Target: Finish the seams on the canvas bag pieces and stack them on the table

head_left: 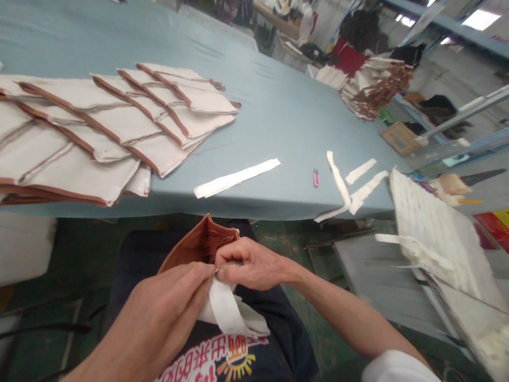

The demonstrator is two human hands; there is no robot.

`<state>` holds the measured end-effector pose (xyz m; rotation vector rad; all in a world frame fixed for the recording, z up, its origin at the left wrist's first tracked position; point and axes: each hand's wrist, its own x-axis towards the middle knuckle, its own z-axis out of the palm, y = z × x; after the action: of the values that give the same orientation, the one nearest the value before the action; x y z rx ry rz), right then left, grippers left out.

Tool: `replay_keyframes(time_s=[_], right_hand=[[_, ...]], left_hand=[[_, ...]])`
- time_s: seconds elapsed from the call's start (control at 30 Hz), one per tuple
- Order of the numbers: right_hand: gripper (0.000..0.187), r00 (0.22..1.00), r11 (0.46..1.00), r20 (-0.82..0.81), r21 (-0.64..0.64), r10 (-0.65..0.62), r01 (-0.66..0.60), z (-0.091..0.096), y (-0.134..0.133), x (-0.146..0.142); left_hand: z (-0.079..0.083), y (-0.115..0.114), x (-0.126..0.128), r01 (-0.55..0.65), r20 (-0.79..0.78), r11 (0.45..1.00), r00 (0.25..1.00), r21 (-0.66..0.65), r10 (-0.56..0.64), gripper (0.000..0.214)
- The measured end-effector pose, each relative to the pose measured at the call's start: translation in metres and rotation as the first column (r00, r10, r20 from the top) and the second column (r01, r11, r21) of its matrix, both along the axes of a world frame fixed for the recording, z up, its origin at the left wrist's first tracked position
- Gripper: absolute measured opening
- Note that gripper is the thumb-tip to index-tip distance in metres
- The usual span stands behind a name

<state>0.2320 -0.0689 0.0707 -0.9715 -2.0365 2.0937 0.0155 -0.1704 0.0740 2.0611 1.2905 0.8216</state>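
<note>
Over my lap lies a fabric bag (185, 244) with its brown inside showing near the top. A white fabric strip (226, 306) hangs in a loop below my fingers. My left hand (167, 300) is closed, pinching the bag's edge where the strip meets it. Right beside it, my right hand (248, 262) is also closed, its thumb and curled fingers gripping the same edge. The fingertips almost touch, and they hide the exact spot between them. Dark cloth with printed lettering (222, 347) lies beneath the bag.
Overlapping cream pieces with brown edging (119, 116) cover the table's (278, 116) left side. White strips (238, 178), pink thread snips (316, 179) and more loose strips (338, 180) lie near its front edge. A heap of cream-and-brown pieces (374, 85) sits at the far right, white material (441, 239) nearer.
</note>
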Motion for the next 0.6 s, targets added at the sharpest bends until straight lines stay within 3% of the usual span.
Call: replay_keyframes(time_s=[0.17,0.37,0.5,0.6], right_hand=[[0.028,0.997,0.978,-0.062,-0.21,-0.038,0.024,-0.006,-0.002,-0.002],[0.031,0.992,0.928,-0.102,-0.371,-0.068,0.025,-0.012,0.001,-0.002],[0.023,0.993,0.919,-0.057,-0.386,-0.108,0.077,-0.013,0.003,-0.003],[0.038,0.989,0.927,-0.067,-0.362,-0.133,0.1,-0.011,0.0,-0.005]], left_hand=[[-0.001,-0.005,0.0,0.033,-0.199,0.975,0.98,0.219,0.012,0.037],[-0.013,-0.011,0.002,0.024,-0.248,0.965,0.968,0.26,0.042,0.033],[-0.023,-0.018,0.001,-0.014,-0.291,0.944,0.95,0.331,0.116,0.042],[-0.026,-0.021,0.0,0.042,-0.421,0.946,0.901,0.321,0.103,0.053]])
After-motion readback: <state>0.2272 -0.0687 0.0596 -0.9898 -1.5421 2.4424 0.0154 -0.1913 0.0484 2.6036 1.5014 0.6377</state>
